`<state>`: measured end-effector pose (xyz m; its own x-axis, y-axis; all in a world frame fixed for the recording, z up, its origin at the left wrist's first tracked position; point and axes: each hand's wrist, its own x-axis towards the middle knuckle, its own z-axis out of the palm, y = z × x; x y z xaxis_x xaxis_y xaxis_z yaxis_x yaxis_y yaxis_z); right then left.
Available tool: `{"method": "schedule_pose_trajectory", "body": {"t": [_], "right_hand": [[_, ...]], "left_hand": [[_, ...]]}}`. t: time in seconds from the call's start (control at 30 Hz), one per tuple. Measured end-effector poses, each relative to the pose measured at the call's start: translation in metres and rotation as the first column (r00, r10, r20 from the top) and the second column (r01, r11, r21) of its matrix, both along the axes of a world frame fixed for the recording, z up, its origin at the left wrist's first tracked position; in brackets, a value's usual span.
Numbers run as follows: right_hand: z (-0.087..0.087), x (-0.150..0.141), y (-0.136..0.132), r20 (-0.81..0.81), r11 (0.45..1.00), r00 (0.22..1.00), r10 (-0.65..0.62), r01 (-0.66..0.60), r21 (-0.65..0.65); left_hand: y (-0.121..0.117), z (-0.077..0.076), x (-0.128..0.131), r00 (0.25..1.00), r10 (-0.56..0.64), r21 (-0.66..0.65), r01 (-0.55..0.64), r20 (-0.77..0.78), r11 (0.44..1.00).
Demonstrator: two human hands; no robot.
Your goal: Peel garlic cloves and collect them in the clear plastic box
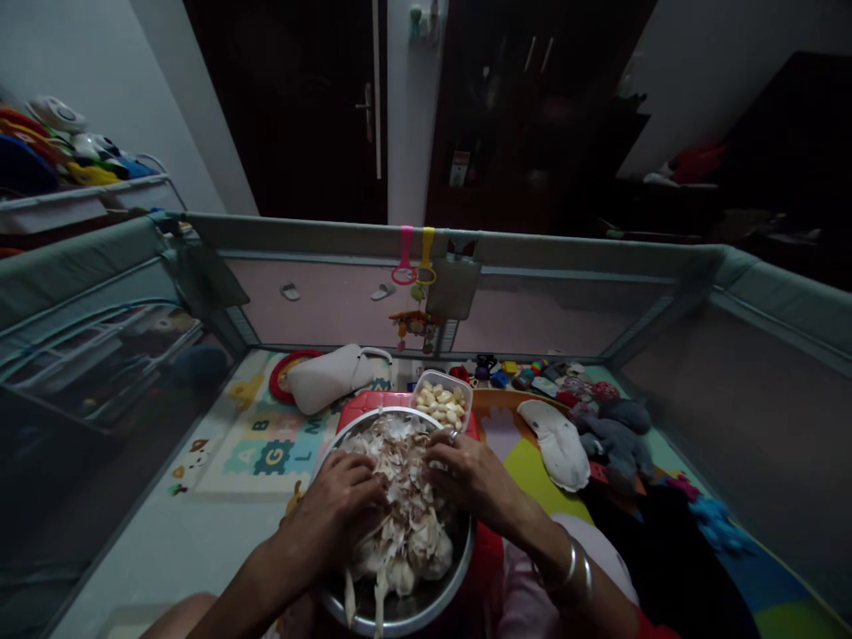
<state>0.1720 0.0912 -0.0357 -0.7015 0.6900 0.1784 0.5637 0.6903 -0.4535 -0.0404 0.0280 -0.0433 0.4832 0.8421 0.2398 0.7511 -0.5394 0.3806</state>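
A round metal basin (447,612) sits in front of me, heaped with papery garlic skins (403,470). Whole garlic bulbs (403,572) lie at its near side, some with stems sticking out. My left hand (343,501) reaches in over the left of the heap, fingers curled into the skins. From the right, my right hand (472,470) bends its fingers down into the heap; a ring and bangles show on it. Whatever is between the fingertips of either hand is hidden. Behind the basin stands a clear plastic box of peeled garlic cloves (439,404).
A red stool (363,406) is under the basin and box. Fabric playpen walls (565,257) surround the mat. A white padded item (326,377) lies left; a white pillow (556,444), a grey plush toy (619,439) and several small toys lie right.
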Motion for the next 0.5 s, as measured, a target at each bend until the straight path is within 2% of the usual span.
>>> {"method": "schedule_pose_trajectory", "body": {"t": [0.1, 0.2, 0.27, 0.37, 0.43, 0.5], "right_hand": [[0.004, -0.001, -0.003, -0.13, 1.0, 0.991, 0.011, -0.014, -0.025], [0.007, -0.005, -0.006, -0.163, 0.999, 0.987, 0.008, -0.014, -0.032], [0.006, -0.009, -0.006, -0.104, 0.999, 0.994, -0.038, 0.036, -0.018], [0.001, -0.016, -0.004, 0.091, 0.993, 0.989, -0.116, 0.115, 0.018], [-0.004, -0.02, -0.001, 0.203, 0.991, 0.97, -0.135, 0.13, 0.037], [-0.01, -0.024, 0.001, 0.23, 0.993, 0.967, -0.114, 0.108, 0.041]], "left_hand": [[-0.001, 0.002, -0.004, 1.0, 0.018, 0.047, -0.018, 0.009, 0.999], [-0.002, 0.005, -0.005, 0.999, 0.023, 0.063, -0.025, 0.038, 0.998], [-0.003, 0.007, -0.007, 0.996, 0.036, 0.059, -0.04, 0.077, 0.997], [-0.002, 0.01, -0.008, 0.985, 0.061, 0.043, -0.069, 0.159, 0.997], [0.0, 0.012, -0.009, 0.975, 0.075, 0.03, -0.083, 0.21, 0.996], [0.002, 0.013, -0.009, 0.964, 0.089, 0.018, -0.096, 0.249, 0.995]]}}
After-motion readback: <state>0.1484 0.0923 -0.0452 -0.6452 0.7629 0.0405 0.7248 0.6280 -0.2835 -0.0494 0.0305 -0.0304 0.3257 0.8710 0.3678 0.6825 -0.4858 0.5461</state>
